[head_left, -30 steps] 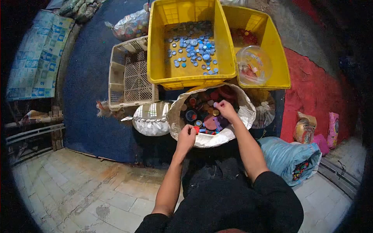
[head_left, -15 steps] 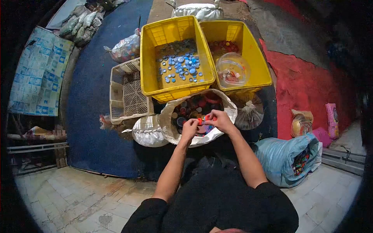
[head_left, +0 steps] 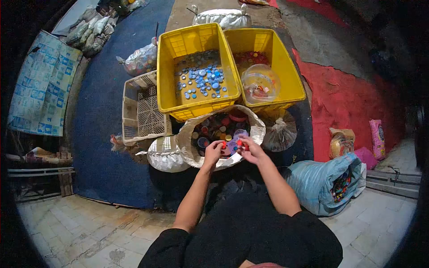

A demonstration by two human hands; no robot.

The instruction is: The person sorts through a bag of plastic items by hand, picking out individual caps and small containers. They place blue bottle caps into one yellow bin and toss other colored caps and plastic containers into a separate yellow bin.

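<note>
Over the mouth of a white woven sack [head_left: 258, 129] both hands are at work, a small gap between them. My left hand [head_left: 212, 154] is closed on a small red bottle cap [head_left: 224, 144] at its fingertips. My right hand [head_left: 253, 152] pinches another red piece [head_left: 239, 142], which looks like a cap too. Below them the sack holds mixed caps and lids, with a purple piece [head_left: 233, 145] between the hands. The lower part of the contents is hidden by the hands.
Behind the sack stand a yellow crate [head_left: 199, 106] with blue caps and a second yellow crate [head_left: 292, 89] with red caps and a clear tub [head_left: 267, 94]. A white basket [head_left: 126, 105] is at left, a blue sack [head_left: 308, 185] of caps at right.
My hands have drawn apart; before, they met around red and bluish pieces. A red piece now shows at each hand. The view has shifted slightly.
</note>
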